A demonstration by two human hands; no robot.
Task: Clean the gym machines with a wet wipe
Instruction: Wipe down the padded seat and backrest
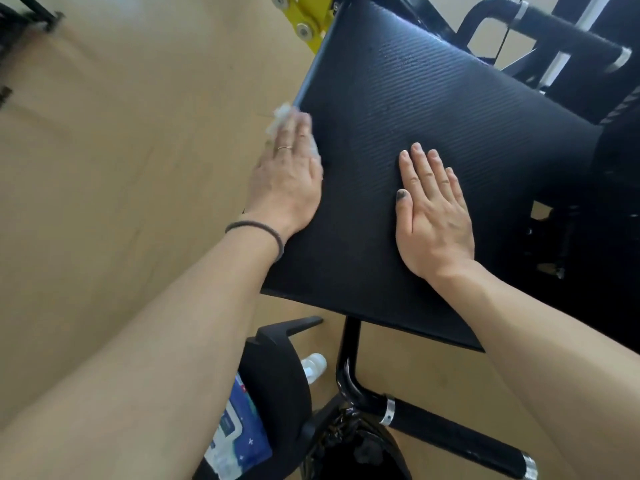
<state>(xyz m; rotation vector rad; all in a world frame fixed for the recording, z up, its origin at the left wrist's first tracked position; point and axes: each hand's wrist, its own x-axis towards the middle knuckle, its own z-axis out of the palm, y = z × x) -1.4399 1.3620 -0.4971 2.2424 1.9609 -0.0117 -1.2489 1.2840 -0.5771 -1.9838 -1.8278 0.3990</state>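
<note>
At the left edge of the black ribbed pad (pixel 415 140), your left hand (pixel 287 178) presses the white wet wipe (pixel 282 116) under straight fingers, while your right hand (pixel 433 209) lies flat and open on the pad, holding nothing.

Black ribbed pad (pixel 433 140), white wipe (pixel 281 116), yellow bracket (pixel 304 15), blue-and-white wipes pack (pixel 239 431), tan floor (pixel 138 133).
</note>
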